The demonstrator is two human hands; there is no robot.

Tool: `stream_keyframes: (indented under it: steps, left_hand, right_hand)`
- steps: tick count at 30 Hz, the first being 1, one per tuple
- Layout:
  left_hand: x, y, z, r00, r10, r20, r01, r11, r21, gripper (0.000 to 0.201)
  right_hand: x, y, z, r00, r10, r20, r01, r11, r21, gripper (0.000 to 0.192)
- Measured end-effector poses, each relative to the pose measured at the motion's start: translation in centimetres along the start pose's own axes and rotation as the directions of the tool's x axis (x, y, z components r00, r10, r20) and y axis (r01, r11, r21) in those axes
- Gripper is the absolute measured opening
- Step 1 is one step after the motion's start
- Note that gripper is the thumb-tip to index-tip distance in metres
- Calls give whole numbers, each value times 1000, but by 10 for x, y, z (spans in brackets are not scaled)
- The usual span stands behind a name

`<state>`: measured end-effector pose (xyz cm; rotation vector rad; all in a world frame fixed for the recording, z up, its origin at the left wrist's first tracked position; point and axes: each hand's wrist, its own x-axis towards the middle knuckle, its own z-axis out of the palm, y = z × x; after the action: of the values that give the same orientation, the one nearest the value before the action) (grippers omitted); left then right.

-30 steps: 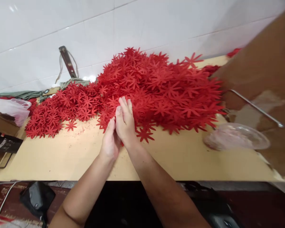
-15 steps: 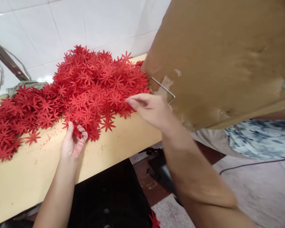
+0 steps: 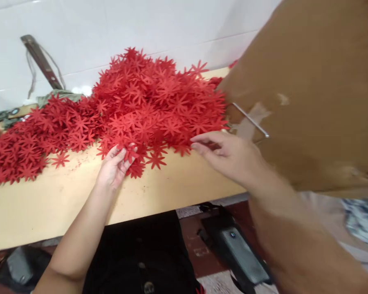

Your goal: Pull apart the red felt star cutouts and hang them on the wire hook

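A big heap of red flower-shaped cutouts [image 3: 153,98] with narrow petals lies on the pale table. My left hand [image 3: 114,165] is at the heap's front edge, thumb and fingers closed on a red flower cutout [image 3: 130,154]. Right of the heap, my right hand [image 3: 233,157] hovers over the table with thumb and forefinger tips brought together. Whatever may be between those tips is too small to make out. Just behind that hand, a bent metal wire [image 3: 250,120] sticks out from a brown cardboard sheet [image 3: 319,90].
The pale table [image 3: 165,190] runs along a white tiled wall [image 3: 79,32]. A wooden-handled tool [image 3: 41,61] leans at the back left, by a green cloth [image 3: 59,94]. Below the table are a black bag with a grey panel [image 3: 245,251] and another dark bag [image 3: 20,265].
The view has swung left, so the scene sits further right. My left fingers have turned and now show a red flower cutout in their grip. My right hand keeps its pinch beside the heap.
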<state>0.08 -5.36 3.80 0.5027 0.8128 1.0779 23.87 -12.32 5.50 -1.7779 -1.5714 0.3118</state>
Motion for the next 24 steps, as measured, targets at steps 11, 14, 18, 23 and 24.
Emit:
stream_keyframes:
  steps: [11,14,18,23,24]
  left_hand:
    - [26,11,-13,992,125,-15,-123,987,102,13]
    - [27,15,-18,991,105,-81,-98,992,85,13]
    - [28,23,-16,990,94,-101,-93,996,13,14]
    - [31,24,-8,987,20,-158,-33,997,-76,10]
    - [32,23,-8,985,15,-175,-30,996,-84,10]
  right_hand:
    - [35,-69,113,974,-193,119,133,910,393,49]
    - [33,-50,86,974,-211,80,188,955,229,31]
    - [27,-4,15,990,-140,13,140,985,-101,17]
    - [21,54,-55,995,53,89,0,859,-512,6]
    - [21,64,-60,991,53,126,28,827,-561,7]
